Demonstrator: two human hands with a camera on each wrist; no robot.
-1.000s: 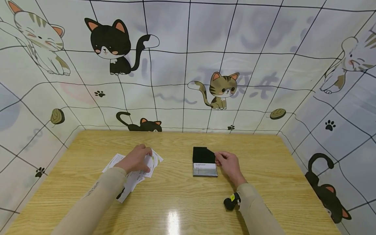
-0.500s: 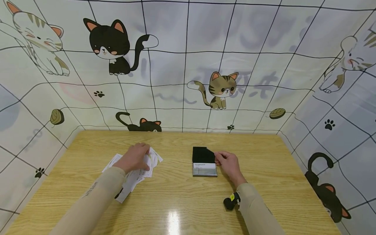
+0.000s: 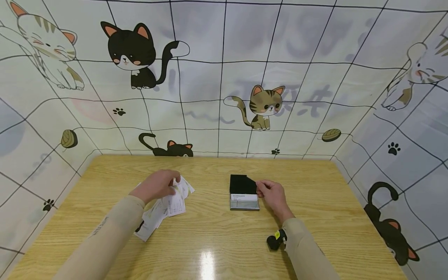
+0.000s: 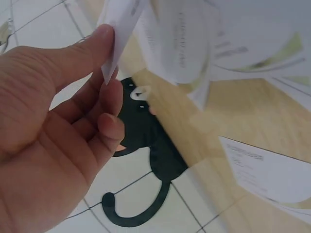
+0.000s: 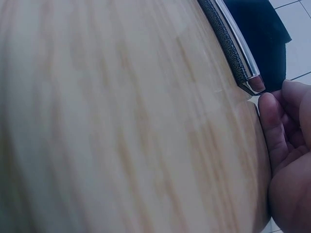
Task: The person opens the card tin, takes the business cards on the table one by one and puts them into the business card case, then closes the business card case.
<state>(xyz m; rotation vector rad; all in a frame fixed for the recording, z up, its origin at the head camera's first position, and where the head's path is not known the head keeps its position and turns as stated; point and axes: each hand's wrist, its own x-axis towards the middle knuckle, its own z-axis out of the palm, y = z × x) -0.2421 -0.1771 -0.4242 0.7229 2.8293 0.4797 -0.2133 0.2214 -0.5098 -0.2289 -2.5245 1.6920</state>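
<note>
On the left of the table in the head view, white printed business cards lie spread in an overlapping heap. My left hand is over them. In the left wrist view its thumb and fingers pinch a white business card, held edge-on and raised above the others. Right of the middle lies a business card case with a silvery front and its black flap folded back. A white card shows inside it. My right hand pinches the flap's right edge between thumb and forefinger.
The wooden table has a fabric backdrop with cartoon cats along its back and sides. A black wrist camera is strapped at the right sleeve. Light glares off the table's front middle.
My left hand has shifted slightly left and back over the heap, uncovering more of the cards' printed faces. My right hand stays at the case's flap, and the case has not moved.
</note>
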